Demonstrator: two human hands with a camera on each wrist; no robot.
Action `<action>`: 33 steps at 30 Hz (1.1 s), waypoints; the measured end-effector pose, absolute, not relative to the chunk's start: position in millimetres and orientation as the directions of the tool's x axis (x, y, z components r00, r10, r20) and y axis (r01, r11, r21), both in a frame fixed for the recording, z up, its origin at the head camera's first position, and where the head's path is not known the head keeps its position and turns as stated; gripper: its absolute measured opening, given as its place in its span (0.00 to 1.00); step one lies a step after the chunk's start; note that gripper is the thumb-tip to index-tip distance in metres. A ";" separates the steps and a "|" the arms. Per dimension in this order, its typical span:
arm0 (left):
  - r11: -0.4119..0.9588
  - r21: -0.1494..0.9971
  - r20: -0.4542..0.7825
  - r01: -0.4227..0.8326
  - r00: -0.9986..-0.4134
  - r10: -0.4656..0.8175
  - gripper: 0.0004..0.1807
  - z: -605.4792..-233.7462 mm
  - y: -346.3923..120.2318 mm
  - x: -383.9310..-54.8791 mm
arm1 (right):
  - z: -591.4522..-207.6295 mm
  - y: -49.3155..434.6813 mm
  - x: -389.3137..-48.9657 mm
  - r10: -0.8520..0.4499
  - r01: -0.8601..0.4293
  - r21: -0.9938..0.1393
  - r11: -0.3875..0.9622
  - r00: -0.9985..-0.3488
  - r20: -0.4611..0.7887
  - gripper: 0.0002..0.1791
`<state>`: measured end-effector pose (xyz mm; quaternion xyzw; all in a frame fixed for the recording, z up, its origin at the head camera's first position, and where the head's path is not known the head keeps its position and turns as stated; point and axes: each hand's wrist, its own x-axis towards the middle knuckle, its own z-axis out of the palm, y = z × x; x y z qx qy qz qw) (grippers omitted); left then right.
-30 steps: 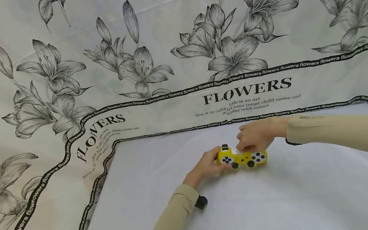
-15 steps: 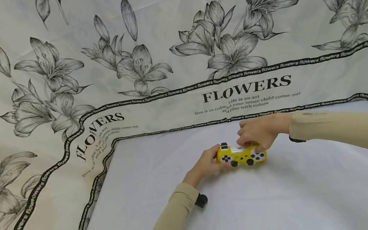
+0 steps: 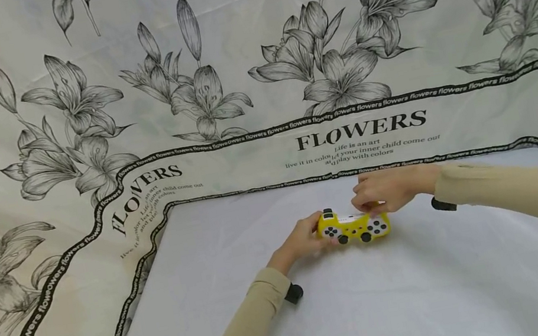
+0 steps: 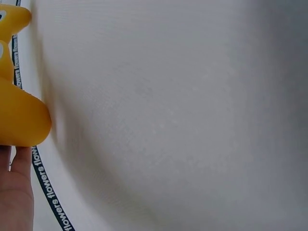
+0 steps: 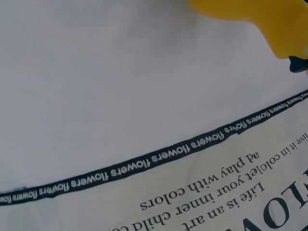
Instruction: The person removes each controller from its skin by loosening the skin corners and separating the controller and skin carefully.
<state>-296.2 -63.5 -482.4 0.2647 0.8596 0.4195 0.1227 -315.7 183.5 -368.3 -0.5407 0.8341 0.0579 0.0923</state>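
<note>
A yellow game controller [image 3: 355, 232] with white button areas, black buttons and two black thumbsticks is tilted with its face toward the head camera. My left hand [image 3: 303, 239] grips its left end. In the left wrist view, part of the controller's yellow body [image 4: 21, 118] shows above the fingers [image 4: 19, 166]. At the controller's upper right edge, my right hand [image 3: 386, 190] has bent fingers that appear to touch it; whether they pinch anything is hidden. The right wrist view has only the yellow body [image 5: 284, 26] of the controller at its top right corner, without the hand.
A white cloth surface [image 3: 432, 295] spreads under both arms. Behind it and to the left hangs a pale curtain [image 3: 247, 166] printed with lilies and lettering, with a black border strip along the surface's far edge. A black device [image 3: 293, 293] sits at the left wrist.
My right hand has shifted to the right along the controller's top edge, uncovering its white middle part and right buttons. The left hand keeps its hold, nearly still.
</note>
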 end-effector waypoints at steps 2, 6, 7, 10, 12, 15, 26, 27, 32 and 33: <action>0.508 0.784 0.014 0.357 -0.828 0.560 0.27 -483.0 -63.9 -296.1 | -370.0 185.2 -315.6 -0.894 -0.911 -0.021 0.412 -0.400 -0.203 0.07; 0.508 0.779 0.015 0.367 -0.821 0.571 0.27 -485.8 -65.4 -295.4 | -375.2 188.6 -314.1 -0.910 -0.917 -0.061 0.394 -0.380 -0.168 0.06; 0.506 0.780 0.015 0.368 -0.819 0.574 0.27 -486.7 -65.9 -295.2 | -376.5 189.6 -313.4 -0.914 -0.918 -0.077 0.390 -0.376 -0.154 0.06; 0.494 0.785 0.021 0.374 -0.812 0.583 0.26 -489.0 -67.3 -294.8 | -379.6 193.5 -311.1 -0.904 -0.896 -0.135 0.423 -0.408 -0.124 0.07; 0.485 0.788 0.029 0.379 -0.810 0.586 0.26 -490.4 -68.0 -294.8 | -382.1 196.4 -310.4 -0.890 -0.873 -0.175 0.456 -0.443 -0.110 0.07; 0.480 0.784 0.042 0.392 -0.807 0.590 0.25 -491.6 -68.5 -295.0 | -385.3 200.9 -309.7 -0.872 -0.837 -0.247 0.489 -0.479 -0.100 0.07; 0.471 0.773 0.065 0.425 -0.792 0.607 0.25 -487.7 -66.6 -297.1 | -387.9 215.9 -312.8 -0.889 -0.840 -0.308 0.446 -0.456 -0.042 0.07; 0.476 0.771 0.063 0.424 -0.793 0.606 0.25 -487.4 -66.3 -297.6 | -386.8 216.3 -313.7 -0.893 -0.844 -0.306 0.440 -0.448 -0.047 0.07; 0.469 0.775 0.067 0.423 -0.793 0.605 0.26 -487.2 -65.9 -300.6 | -383.6 216.8 -317.9 -0.888 -0.847 -0.268 0.460 -0.446 -0.114 0.08; 0.469 0.775 0.066 0.423 -0.793 0.606 0.26 -487.5 -66.1 -300.7 | -383.6 216.8 -318.6 -0.882 -0.844 -0.257 0.471 -0.453 -0.130 0.08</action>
